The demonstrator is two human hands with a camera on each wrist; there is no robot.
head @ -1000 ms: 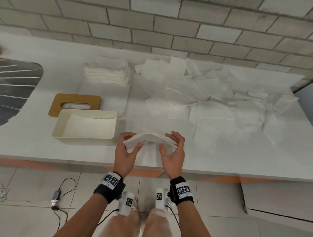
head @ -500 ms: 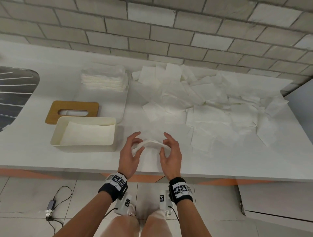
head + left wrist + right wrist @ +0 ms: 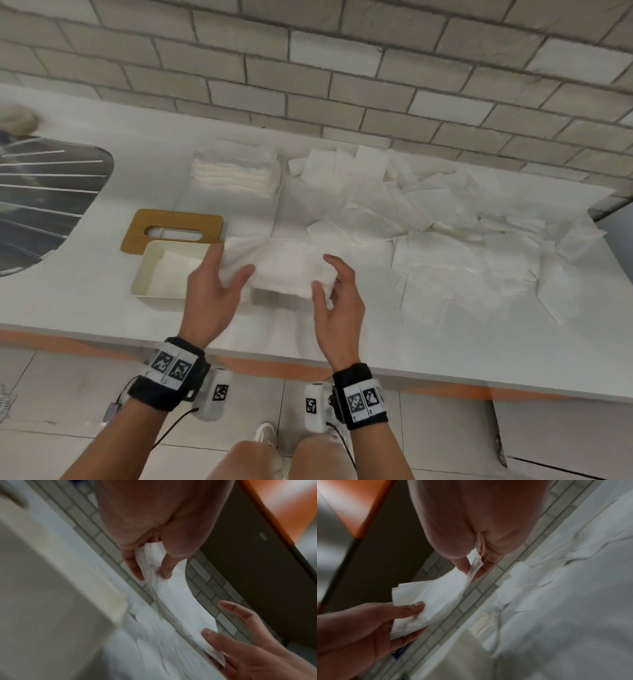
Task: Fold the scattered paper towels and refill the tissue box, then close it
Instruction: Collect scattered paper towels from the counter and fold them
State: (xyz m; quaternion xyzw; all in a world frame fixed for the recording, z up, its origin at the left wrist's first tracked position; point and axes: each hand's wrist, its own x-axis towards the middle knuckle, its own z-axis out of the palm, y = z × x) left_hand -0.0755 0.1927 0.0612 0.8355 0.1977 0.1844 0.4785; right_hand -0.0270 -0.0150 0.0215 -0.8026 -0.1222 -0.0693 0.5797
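Observation:
A folded bundle of white paper towels (image 3: 284, 270) hangs in the air between my two hands, just right of the open cream tissue box (image 3: 150, 277). My left hand (image 3: 219, 274) pinches its left end (image 3: 150, 561) between thumb and fingers. My right hand (image 3: 325, 291) pinches its right end (image 3: 475, 563). The box has some towels lying in it. Its wooden lid (image 3: 171, 231) with an oval slot lies flat behind the box. Loose unfolded towels (image 3: 445, 233) are strewn over the right half of the white counter (image 3: 68, 301).
A neat stack of folded towels (image 3: 236, 169) sits on a white tray (image 3: 253, 212) behind the lid. A metal sink (image 3: 41, 202) is sunk in the counter at the far left. A brick wall (image 3: 342, 68) backs the counter. The counter's front edge runs just below my wrists.
Both hands have lifted the folded bundle off the counter's front and carried it up and to the left, toward the open box.

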